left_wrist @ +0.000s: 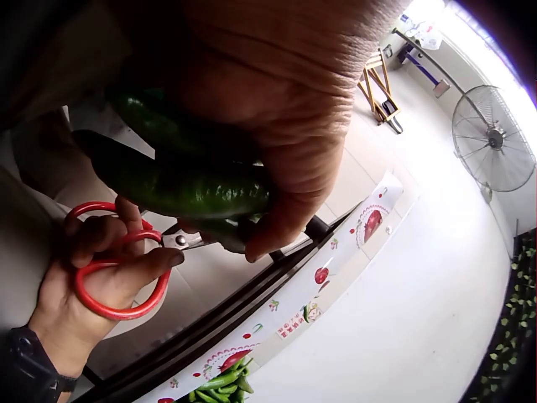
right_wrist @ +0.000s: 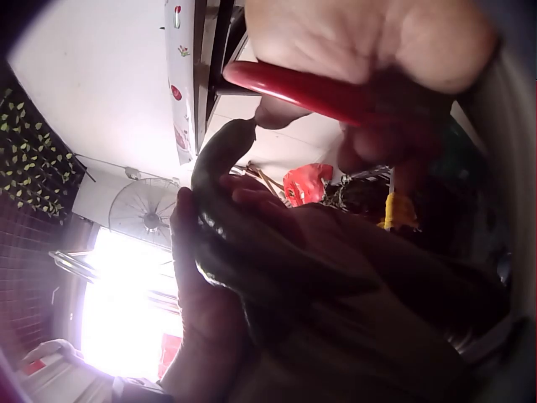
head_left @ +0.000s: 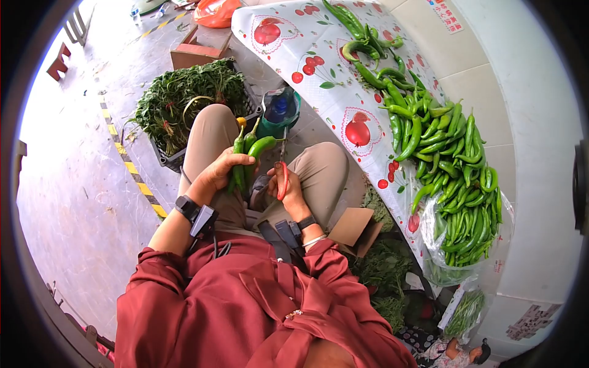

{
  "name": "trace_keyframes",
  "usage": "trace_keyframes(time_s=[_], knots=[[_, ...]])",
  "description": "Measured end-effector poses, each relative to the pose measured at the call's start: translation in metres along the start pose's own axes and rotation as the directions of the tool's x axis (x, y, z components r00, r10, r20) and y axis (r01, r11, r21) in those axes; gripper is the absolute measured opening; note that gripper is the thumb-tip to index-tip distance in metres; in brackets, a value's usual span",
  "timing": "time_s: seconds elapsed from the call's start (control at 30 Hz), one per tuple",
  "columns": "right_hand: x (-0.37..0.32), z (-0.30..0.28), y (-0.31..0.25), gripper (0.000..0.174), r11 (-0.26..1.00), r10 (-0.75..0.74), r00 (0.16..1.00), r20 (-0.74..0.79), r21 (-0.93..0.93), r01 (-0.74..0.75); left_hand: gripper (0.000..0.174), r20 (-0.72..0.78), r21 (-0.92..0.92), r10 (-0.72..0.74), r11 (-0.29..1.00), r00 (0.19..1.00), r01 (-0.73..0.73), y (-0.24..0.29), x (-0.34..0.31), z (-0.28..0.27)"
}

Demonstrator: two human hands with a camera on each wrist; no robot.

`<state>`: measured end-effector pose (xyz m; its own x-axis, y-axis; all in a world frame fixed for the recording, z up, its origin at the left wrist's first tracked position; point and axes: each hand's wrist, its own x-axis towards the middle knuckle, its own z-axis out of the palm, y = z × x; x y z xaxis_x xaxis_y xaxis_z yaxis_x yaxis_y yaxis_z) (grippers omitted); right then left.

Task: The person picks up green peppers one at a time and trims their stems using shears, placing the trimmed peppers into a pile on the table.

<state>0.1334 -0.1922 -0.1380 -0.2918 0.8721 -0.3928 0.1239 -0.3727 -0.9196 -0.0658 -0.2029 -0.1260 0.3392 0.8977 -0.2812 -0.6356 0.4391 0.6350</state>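
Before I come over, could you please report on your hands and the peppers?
Left hand gripping green peppers. Right hand holding red-handled scissors, close to the peppers. Table at right.

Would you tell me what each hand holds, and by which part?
The left hand grips several green peppers around their middles; the right hand holds scissors by the red handles.

Left hand (head_left: 217, 174) curled in a grip. Right hand (head_left: 289, 189) also curled, near left, apart. Bare forearms (head_left: 172, 232) angled inward.
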Motion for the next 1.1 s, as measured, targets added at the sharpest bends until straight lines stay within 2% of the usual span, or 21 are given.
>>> trace_keyframes(time_s=[0.17,0.23,0.27,0.3,0.33,0.37,0.4,0.53,0.63,0.87,0.93,0.97,1.03,1.1], knots=[[-0.008,-0.001,-0.008,0.047,0.996,0.024,1.0,0.003,0.09,-0.024,0.03,-0.008,0.038,-0.035,0.999,0.999,0.035,0.0,0.001,-0.004],[-0.012,-0.006,-0.016,0.051,0.999,-0.034,0.999,-0.016,-0.013,0.034,0.03,-0.03,0.07,-0.007,0.997,1.0,0.009,-0.003,0.003,-0.005],[-0.011,-0.014,-0.015,0.041,1.0,-0.016,1.0,0.016,-0.01,0.016,0.03,-0.049,0.101,0.013,0.995,0.999,-0.007,-0.005,0.004,-0.004],[-0.011,-0.017,-0.018,0.041,1.0,-0.012,1.0,0.018,-0.012,0.013,0.03,-0.052,0.097,0.013,0.995,0.999,-0.008,-0.005,0.003,-0.002],[-0.011,-0.021,-0.022,0.038,0.893,-0.276,0.961,-0.004,-0.372,0.255,0.033,-0.054,0.131,0.017,0.991,0.998,-0.009,-0.004,0.002,0.001],[-0.011,-0.025,-0.026,0.034,0.607,-0.511,0.857,0.071,-0.675,0.418,0.036,-0.055,0.166,0.02,0.986,0.998,-0.011,-0.002,0.002,0.004],[-0.018,-0.026,-0.043,0.033,0.635,-0.4,0.913,0.079,-0.695,0.338,0.036,-0.053,0.164,0.017,0.986,0.998,-0.008,-0.001,0.001,0.007],[-0.013,-0.037,-0.051,0.036,0.597,-0.299,0.945,0.134,-0.746,0.295,0.044,-0.038,0.228,0.025,0.973,0.999,-0.015,-0.003,0.003,0.007],[-0.009,-0.036,-0.053,0.035,0.651,-0.206,0.968,0.146,-0.718,0.246,0.045,-0.035,0.275,0.024,0.961,0.999,-0.013,-0.005,0.005,0.004],[-0.005,-0.031,-0.064,0.03,0.653,-0.186,0.968,0.167,-0.716,0.248,0.045,-0.043,0.34,-0.003,0.94,0.999,0.018,-0.003,0.004,0.006],[-0.002,-0.033,-0.063,0.042,0.748,-0.162,0.964,0.213,-0.61,0.261,0.045,-0.035,0.342,-0.002,0.94,0.999,0.014,-0.002,0.003,0.008],[-0.002,-0.035,-0.063,0.042,0.748,-0.16,0.964,0.211,-0.611,0.259,0.046,-0.028,0.346,-0.003,0.938,1.0,0.013,-0.001,0.002,0.009],[-0.005,-0.035,-0.07,0.036,0.702,-0.168,0.968,0.187,-0.666,0.251,0.047,-0.016,0.343,-0.004,0.939,1.0,0.009,-0.001,0.003,0.01],[-0.007,-0.036,-0.072,0.033,0.727,-0.124,0.976,0.179,-0.653,0.212,0.048,-0.005,0.341,-0.004,0.94,1.0,0.005,-0.002,0.003,0.01]])
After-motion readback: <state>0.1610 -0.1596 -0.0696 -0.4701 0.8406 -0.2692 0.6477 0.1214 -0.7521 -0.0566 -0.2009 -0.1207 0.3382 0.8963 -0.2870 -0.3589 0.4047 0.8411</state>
